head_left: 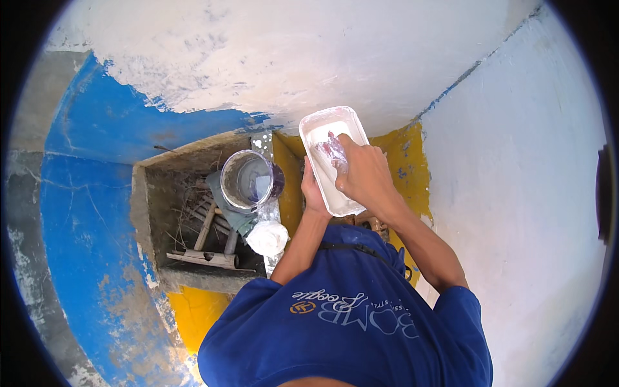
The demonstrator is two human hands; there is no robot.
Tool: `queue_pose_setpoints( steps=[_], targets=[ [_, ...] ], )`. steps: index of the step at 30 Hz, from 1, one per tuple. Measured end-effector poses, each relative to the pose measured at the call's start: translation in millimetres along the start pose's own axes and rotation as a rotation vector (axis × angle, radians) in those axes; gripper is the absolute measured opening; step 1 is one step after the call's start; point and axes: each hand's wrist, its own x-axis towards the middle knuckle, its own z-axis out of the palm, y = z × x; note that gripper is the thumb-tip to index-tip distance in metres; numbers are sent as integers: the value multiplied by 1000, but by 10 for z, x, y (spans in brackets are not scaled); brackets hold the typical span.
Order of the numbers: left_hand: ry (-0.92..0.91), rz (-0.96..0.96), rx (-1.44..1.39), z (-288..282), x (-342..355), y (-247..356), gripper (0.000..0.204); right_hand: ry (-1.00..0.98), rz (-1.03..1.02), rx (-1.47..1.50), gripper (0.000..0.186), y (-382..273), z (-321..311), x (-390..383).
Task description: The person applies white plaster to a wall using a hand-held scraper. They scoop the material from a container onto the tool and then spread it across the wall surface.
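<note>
My left hand (312,191) grips the left long side of a white rectangular tray (324,121) and holds it up in front of me. The tray holds white paint. My right hand (365,173) reaches into it from the right, fingers closed on a small paint-smeared wad (333,150), perhaps plastic or a sponge, pressed against the tray's bottom. What the wad is exactly cannot be told.
Left of the tray, a round paint bucket (248,180) sits in a concrete wall niche (147,213) with wooden sticks (207,257), and a white bag (267,237) lies below the bucket. Around are a white-painted wall (290,51), blue wall (84,213) and yellow surface (406,155).
</note>
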Motion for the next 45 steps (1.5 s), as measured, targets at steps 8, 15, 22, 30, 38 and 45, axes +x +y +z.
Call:
queue_pose_setpoints(
  steps=[8,15,22,30,38,45],
  targets=[
    [62,-38,-36,87,9,15,62,86,16,23,42,75,57,-7],
    [20,-6,18,33,6,-8,60,157,24,61,38,89,95,25],
    [-55,-29,-73,-22,29,-21,61,152,41,15,43,88,159,70],
    [-70,-4,-49,-22,29,0,61,83,-20,38,48,64,104,54],
    [9,-5,-32,67,60,-37,58,80,23,67,50,100,152,50],
    [-69,-23,63,99,-6,-1,68,187,-14,51,38,131,-231,47]
  ],
)
